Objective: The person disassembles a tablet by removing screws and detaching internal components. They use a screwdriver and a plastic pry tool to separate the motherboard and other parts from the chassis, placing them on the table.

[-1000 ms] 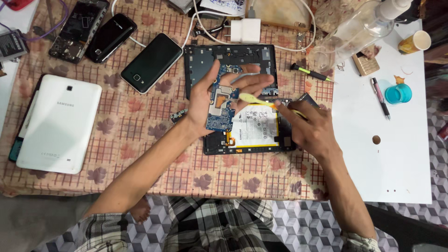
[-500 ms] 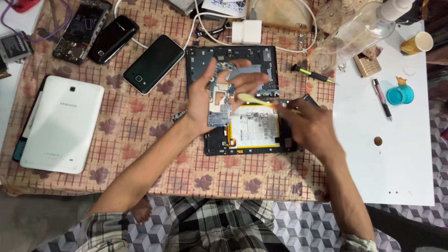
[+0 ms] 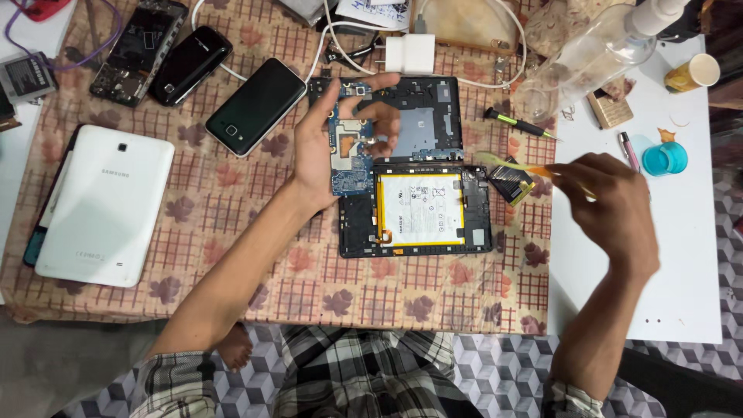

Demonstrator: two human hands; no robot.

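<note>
An opened black tablet (image 3: 433, 139) lies on the patterned cloth, its white battery (image 3: 422, 209) showing in the lower half. My left hand (image 3: 321, 143) holds a blue circuit board (image 3: 348, 159) lifted up over the tablet's left edge, fingers curled around it. My right hand (image 3: 611, 205) is off to the right of the tablet, over the white table edge, gripping a thin yellow-green pry tool (image 3: 515, 164) that points left and is blurred by motion. A small dark part (image 3: 511, 182) lies just below the tool's tip.
A white tablet (image 3: 104, 205) lies face down at left. Two dark phones (image 3: 259, 104) (image 3: 190, 66) and a stripped phone (image 3: 139, 50) sit at top left. White charger (image 3: 410, 54), screwdriver (image 3: 518, 122), clear bottle (image 3: 584, 54), blue cap (image 3: 664, 159) and paper cup (image 3: 693, 73) are at right.
My left hand has lifted the circuit board out of the tablet and turned it upward. My right hand pulled the pry tool away from the tablet, out to the right.
</note>
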